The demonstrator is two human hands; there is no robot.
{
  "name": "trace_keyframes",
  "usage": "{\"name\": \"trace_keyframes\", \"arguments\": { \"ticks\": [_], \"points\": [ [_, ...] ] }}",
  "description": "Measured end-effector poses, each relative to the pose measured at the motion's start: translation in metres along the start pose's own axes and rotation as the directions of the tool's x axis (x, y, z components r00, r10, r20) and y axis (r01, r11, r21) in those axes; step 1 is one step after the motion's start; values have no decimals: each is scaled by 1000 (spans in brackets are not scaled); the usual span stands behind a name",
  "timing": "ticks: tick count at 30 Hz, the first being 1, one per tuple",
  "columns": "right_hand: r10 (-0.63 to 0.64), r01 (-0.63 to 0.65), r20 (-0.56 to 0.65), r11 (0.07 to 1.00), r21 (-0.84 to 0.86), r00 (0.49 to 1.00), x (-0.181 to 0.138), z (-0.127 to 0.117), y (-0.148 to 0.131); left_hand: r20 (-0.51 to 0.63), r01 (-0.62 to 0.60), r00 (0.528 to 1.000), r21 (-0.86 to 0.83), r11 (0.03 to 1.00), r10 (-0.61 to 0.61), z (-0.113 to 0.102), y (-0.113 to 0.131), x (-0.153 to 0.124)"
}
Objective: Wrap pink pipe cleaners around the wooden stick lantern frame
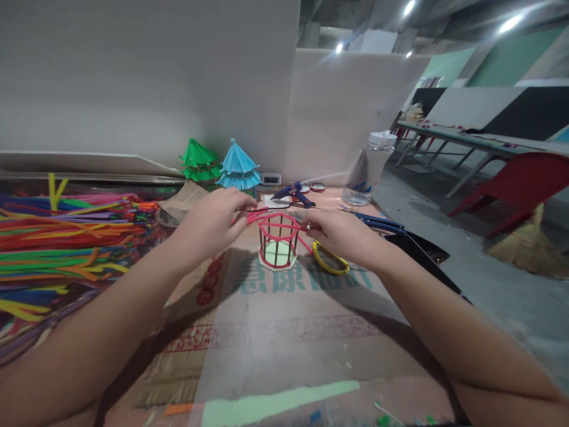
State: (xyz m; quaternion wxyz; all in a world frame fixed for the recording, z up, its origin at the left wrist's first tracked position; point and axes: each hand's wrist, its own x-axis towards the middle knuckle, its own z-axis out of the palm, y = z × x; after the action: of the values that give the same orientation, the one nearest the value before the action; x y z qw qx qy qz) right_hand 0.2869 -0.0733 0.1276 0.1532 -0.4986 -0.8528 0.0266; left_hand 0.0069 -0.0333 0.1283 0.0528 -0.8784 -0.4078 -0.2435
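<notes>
A small cage-like frame stands upright between my hands. It has dark upright sticks, a pale green octagonal base and pink pipe cleaner around its top and bottom. At its upper left, my left hand bends its fingers and thumb together beside pink strands; the exact grip is partly hidden. On the other side, my right hand pinches at the pink pipe cleaner by the top rim. Yellow-handled scissors lie under my right hand. Behind the frame rests a blue glue gun.
Colourful pipe cleaners fill the left side. Green and blue tiered roof models stand at the back, near a clear bottle. Blue-handled pliers lie right. Cardboard and a clear sheet cover the table.
</notes>
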Motion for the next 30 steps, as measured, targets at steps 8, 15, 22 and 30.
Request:
{"name": "trace_keyframes", "arguments": {
  "ticks": [8, 15, 22, 30],
  "points": [
    [-2, 1, -23, 1000, -6, 1000, -1, 0, 0, 158, -82, 985, 51, 995, 73, 6, -2, 2],
    [-14, 15, -32, 999, 30, 999, 0, 1, 2, 141, -141, 982, 101, 985, 127, 15, -1, 0],
    [-18, 18, -35, 1000, -6, 999, 1, 3, 3, 138, -159, 980, 113, 981, 143, 14, 0, 0],
    [-7, 7, -27, 1000, 8, 1000, 1, 0, 3, 90, 39, 995, 90, 995, -47, 4, -1, 1]
  ]
}}
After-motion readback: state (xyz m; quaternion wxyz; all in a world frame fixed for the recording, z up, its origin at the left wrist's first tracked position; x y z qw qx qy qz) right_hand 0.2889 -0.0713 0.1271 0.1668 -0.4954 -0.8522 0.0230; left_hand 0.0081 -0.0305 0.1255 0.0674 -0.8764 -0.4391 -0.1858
